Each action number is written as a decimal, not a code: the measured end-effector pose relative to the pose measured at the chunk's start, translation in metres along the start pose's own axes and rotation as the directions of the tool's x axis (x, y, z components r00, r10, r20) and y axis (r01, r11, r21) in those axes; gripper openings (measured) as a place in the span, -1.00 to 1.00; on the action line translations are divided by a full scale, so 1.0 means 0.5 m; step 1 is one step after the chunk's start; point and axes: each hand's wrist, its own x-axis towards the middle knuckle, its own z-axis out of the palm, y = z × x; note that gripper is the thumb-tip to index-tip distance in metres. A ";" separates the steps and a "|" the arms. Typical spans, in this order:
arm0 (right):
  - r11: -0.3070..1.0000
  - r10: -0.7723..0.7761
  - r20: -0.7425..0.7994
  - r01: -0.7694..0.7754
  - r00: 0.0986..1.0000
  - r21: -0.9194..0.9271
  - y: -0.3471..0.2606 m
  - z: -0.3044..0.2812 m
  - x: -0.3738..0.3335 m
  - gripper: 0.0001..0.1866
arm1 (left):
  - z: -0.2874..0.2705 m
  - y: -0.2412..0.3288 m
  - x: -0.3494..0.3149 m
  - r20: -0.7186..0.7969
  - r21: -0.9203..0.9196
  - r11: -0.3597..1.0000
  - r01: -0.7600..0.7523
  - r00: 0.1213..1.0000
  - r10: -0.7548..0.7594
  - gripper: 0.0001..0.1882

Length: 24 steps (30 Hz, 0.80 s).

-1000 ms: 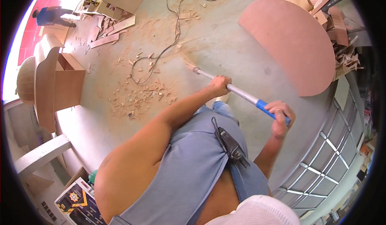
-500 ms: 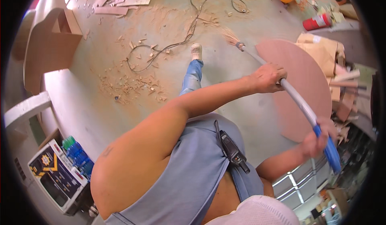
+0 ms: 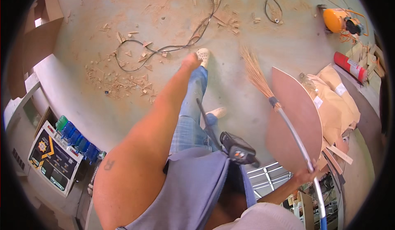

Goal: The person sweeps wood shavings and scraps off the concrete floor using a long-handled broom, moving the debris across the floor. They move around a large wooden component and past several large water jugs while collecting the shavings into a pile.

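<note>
My right hand (image 3: pixel 305 175) is wrapped round the silver handle of a broom (image 3: pixel 290 128), which stands at a slant on my right. Its straw bristles (image 3: pixel 256 74) point away from me, and the blue end of the handle runs off the lower edge. My left arm stretches forward, off the broom. The left hand (image 3: pixel 191 61) appears over my jeans, beside one pale clog (image 3: pixel 203 57); its fingers are blurred and mostly hidden. Behind the handle leans a rounded wooden panel (image 3: pixel 294 119). A black handheld radio (image 3: pixel 238 148) hangs at the front of my grey-blue top.
Wood scraps and shavings (image 3: pixel 123 81) litter the floor ahead and left. A black cable (image 3: pixel 177 47) loops across it. An orange compressor (image 3: pixel 335 21), a red fire extinguisher (image 3: pixel 349 66) and brown paper bags (image 3: pixel 334 100) are at right. A white-framed machine (image 3: pixel 55 160) with blue bottles (image 3: pixel 78 139) is at left.
My left hand has let go of the broom handle and swung left and forward. The broom has come nearer and steeper, still in my right hand. The view has shifted left.
</note>
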 end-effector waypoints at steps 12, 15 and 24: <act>0.988 -0.140 -0.577 0.074 0.804 -0.137 0.017 -0.121 0.040 -0.68 | -0.027 0.176 0.575 -0.224 -0.019 0.995 -0.100 0.970 0.093 -0.08; 0.984 -0.165 -0.750 0.058 0.641 -0.166 0.059 -0.192 0.031 -0.75 | -0.009 0.184 0.661 -0.337 0.042 0.980 -0.194 0.921 0.197 0.05; 0.964 -0.088 -0.607 -0.086 0.790 -0.252 0.080 -0.325 0.019 -0.69 | 0.060 0.163 0.687 0.162 -0.185 0.983 -0.016 0.986 0.046 -0.04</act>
